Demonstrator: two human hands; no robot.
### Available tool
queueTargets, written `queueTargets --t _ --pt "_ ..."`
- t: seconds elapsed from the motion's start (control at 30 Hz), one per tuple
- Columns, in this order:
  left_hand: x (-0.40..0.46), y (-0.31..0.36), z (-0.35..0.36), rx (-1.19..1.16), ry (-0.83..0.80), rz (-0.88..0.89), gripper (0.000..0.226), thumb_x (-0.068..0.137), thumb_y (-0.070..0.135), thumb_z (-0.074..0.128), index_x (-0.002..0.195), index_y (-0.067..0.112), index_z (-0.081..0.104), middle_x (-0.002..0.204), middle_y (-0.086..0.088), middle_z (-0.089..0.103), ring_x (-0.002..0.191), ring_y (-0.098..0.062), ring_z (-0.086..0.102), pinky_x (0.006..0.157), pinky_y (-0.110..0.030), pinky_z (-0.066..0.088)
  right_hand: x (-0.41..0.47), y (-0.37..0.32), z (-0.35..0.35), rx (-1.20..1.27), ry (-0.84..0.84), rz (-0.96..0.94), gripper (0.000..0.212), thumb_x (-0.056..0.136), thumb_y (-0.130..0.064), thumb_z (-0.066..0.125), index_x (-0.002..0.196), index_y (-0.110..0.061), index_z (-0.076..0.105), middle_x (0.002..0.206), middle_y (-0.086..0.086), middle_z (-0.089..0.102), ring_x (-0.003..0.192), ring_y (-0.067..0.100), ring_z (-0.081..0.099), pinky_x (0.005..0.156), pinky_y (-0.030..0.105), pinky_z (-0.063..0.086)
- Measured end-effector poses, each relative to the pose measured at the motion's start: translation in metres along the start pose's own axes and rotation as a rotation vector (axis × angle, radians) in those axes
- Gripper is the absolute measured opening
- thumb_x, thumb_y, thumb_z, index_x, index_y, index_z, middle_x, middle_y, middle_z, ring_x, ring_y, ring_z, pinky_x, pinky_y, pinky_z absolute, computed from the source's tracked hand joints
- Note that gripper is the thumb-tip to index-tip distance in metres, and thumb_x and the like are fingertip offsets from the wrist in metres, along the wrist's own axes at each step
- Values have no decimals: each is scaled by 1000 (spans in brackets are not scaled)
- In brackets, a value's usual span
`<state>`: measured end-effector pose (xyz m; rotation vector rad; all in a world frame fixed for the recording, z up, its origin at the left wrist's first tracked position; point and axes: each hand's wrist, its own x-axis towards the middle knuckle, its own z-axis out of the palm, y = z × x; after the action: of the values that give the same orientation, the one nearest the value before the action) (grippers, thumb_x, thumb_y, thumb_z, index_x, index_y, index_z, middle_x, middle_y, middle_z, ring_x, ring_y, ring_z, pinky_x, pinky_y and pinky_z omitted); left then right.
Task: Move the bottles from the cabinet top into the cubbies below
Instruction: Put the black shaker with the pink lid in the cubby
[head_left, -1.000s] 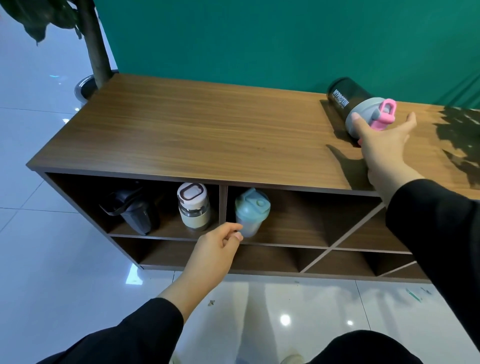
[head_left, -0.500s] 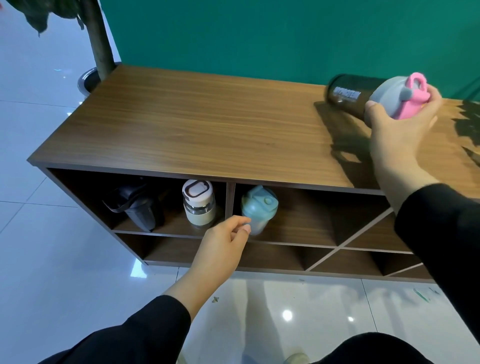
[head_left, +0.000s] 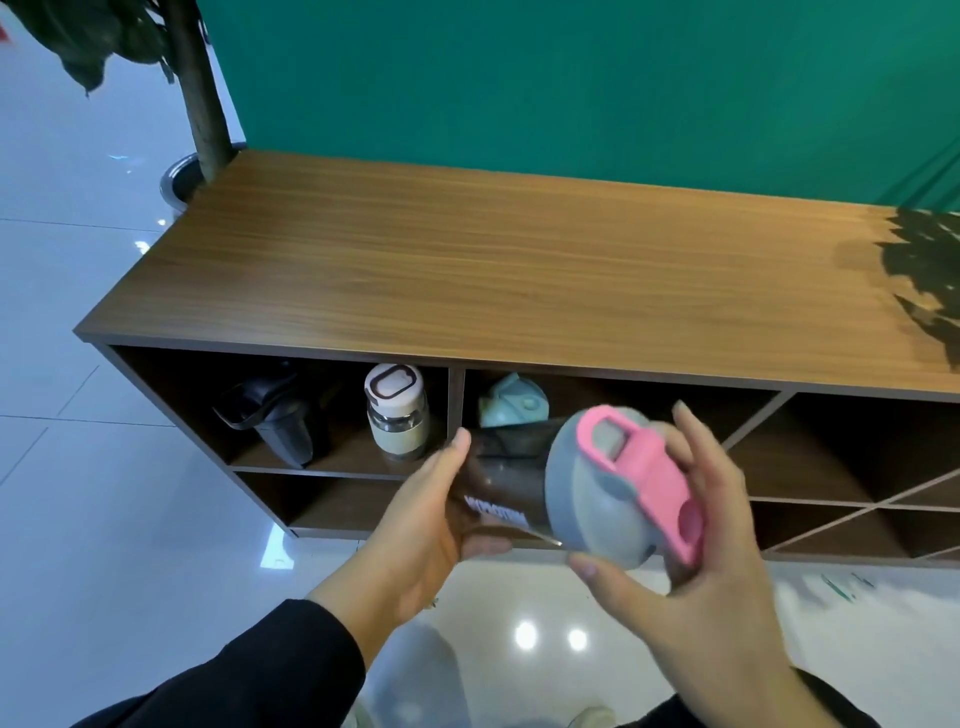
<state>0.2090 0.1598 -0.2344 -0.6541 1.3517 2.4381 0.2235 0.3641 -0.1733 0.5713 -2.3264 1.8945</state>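
While the dark shaker bottle (head_left: 506, 493) lies sideways at lower centre, my left hand (head_left: 415, 535) cups its body, right hand (head_left: 691, 561) fingers spread round the lid (head_left: 602, 493). Looks rigid, light, slick; I'd grip the barrel.

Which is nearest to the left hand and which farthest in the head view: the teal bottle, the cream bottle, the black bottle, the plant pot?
From the left hand, which grips the dark shaker bottle:
1. Teal bottle, right cubby, just above the hand.
2. Cream bottle, left cubby; close to the teal one, hard to separate.
3. Black bottle, left cubby, farther left.
4. Plant pot, on the floor behind the cabinet's left end.
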Motion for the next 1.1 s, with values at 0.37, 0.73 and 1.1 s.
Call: queueTargets --t 0.37,0.73,1.1 --pt "24 -37 5 397 81 -306 61 93 64 46 140 24 47 127 -10 68 102 -30 73 89 -49 59 -3 56 -8 -38 206 330 76 59 -27 91 116 -51 46 101 -44 50 106 -12 54 75 15 54" --pt "38 -48 27 736 51 -268 46 100 52 43 134 23 54 112 2 70 96 -17 71 88 -36 59 99 140 -37 -432 219 436 88 72 -34 87 143 -18 38 124 1 50 111 19 57 81 30 51" --pt "59 -48 38 785 62 -193 41 101 49 42 132 24 56 113 3 70 98 -15 70 88 -34 59 120 176 -36 -233 325 568 104 69 -36 89 150 -13 27 121 14 64 104 28 64 93 47 56"
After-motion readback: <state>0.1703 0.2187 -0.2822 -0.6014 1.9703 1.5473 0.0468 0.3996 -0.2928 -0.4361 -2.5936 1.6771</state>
